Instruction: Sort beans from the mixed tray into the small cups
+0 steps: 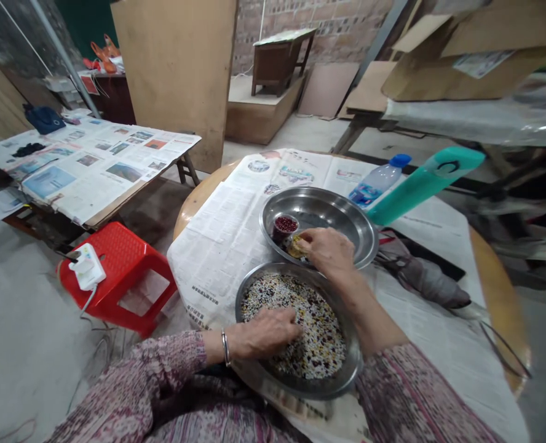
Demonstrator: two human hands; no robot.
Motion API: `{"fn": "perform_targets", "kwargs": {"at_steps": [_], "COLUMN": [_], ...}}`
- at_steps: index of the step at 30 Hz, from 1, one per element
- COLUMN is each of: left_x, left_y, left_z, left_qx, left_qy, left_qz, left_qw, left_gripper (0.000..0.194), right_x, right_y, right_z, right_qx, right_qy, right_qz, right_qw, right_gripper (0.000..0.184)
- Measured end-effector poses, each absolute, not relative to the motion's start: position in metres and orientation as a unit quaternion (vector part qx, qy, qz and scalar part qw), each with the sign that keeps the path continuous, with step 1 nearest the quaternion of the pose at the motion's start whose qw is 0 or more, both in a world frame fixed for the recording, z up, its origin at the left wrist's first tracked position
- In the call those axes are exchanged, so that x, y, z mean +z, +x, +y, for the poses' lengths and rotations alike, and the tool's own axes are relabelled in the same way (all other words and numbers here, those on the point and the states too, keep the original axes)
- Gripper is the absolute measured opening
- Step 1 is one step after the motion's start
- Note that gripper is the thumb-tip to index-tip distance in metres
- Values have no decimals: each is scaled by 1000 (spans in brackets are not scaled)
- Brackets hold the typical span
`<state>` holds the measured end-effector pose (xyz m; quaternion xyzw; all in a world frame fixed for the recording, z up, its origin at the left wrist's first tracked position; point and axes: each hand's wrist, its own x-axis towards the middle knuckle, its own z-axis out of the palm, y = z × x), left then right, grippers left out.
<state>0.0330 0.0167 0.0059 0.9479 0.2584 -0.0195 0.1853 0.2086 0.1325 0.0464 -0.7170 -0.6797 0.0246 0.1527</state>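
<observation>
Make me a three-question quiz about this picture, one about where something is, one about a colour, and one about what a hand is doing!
1. Where is the left hand?
A. on the red stool
B. in the near bowl of mixed beans
C. on the water bottle

2. What colour is the stool?
A. red
B. blue
C. yellow

3. The right hand is:
A. flat on the newspaper
B. raised in the air
C. reaching into the far bowl

Answers: 1 B, fingers rest on beans; 2 A, plainly red plastic; 3 C, fingers sit by small cups inside.
</observation>
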Motion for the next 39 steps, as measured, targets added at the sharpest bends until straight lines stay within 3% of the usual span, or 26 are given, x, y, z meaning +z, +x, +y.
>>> {"fn": "perform_targets", "kwargs": {"at_steps": [3,6,13,17,19,22,24,30,33,36,39], "left_x": [8,12,11,17,20,17,14,11,9,3,-1], "left_y": [29,23,12,1,-4,-1,9,47,56,58,52], "left_z": [15,26,30,8,0,-3,3,40,55,61,58], "left_qx": [-27,-24,-4,-23,-15,-19,-29,30,62,57,29], "left_qy": [953,934,913,917,926,930,930,937,916,908,919], "left_qz": [247,317,392,370,334,284,259,311,383,402,352], "left_qw": [175,162,113,150,173,231,260,159,98,108,178], "left_gripper": [21,23,21,45,37,13,16,26,30,46,26], "right_x": [43,37,41,50,41,11,-11,-27,-19,-20,-26], "right_y": [207,209,214,223,229,235,235,226,222,216,210], "right_z": [144,148,137,83,40,-22,-47,-31,-15,-10,-11], "right_qx": [31,24,57,113,170,232,200,42,7,22,107], "right_qy": [-731,-731,-724,-670,-630,-568,-543,-610,-683,-722,-704], "right_qz": [-676,-677,-648,-663,-709,-779,-810,-772,-715,-683,-686], "right_qw": [84,81,228,313,268,132,97,174,149,109,149], "right_gripper": [20,20,22,22,21,16,18,22,27,30,25]}}
